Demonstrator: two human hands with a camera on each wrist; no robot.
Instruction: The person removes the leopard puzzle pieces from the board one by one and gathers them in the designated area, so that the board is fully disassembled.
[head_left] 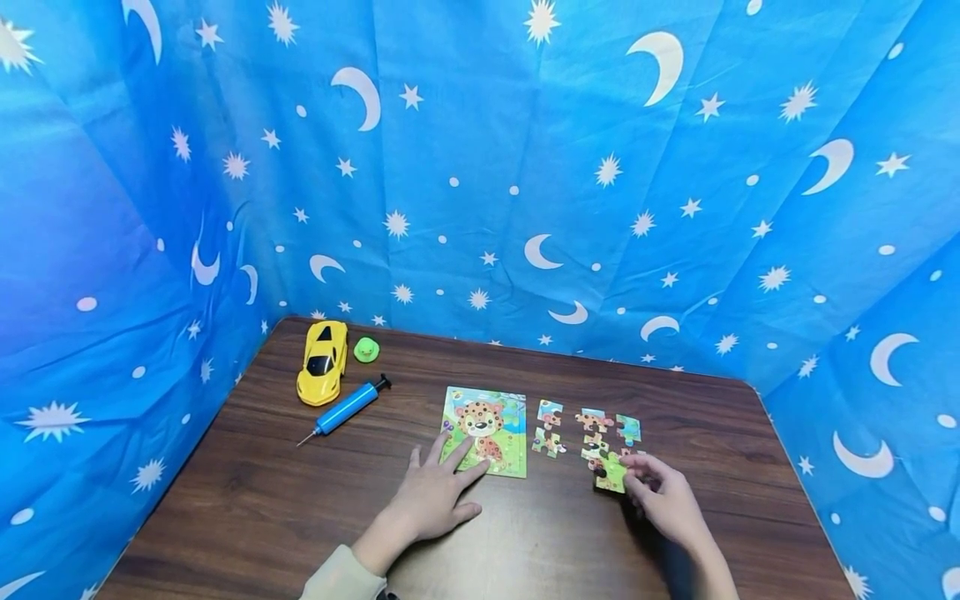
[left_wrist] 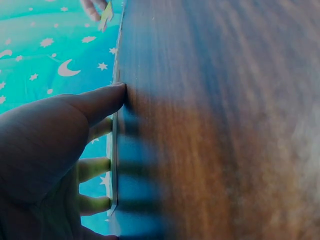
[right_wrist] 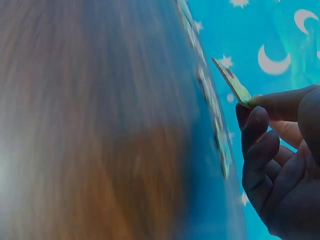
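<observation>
My left hand [head_left: 435, 497] lies with spread fingers on the lower left part of a puzzle board [head_left: 506, 454] that shows a spotted cub on grass. In the left wrist view its fingertips [left_wrist: 102, 204] press the thin board at the tabletop. Between thumb and fingers my right hand [head_left: 667, 500] pinches a green puzzle piece [head_left: 614, 472], held tilted above the table in the right wrist view. Just beyond that hand lie several loose puzzle pieces [head_left: 593, 419], partly overlapped by the held one. Two more puzzle pieces [head_left: 551, 442] lie between them and the board.
On the dark wooden table [head_left: 247, 483], a yellow toy car [head_left: 321, 367] stands at the back left beside a small green toy duck [head_left: 366, 350]. A blue syringe [head_left: 348, 408] lies in front of them. A blue star-and-moon curtain [head_left: 480, 167] hangs around the table's back and sides.
</observation>
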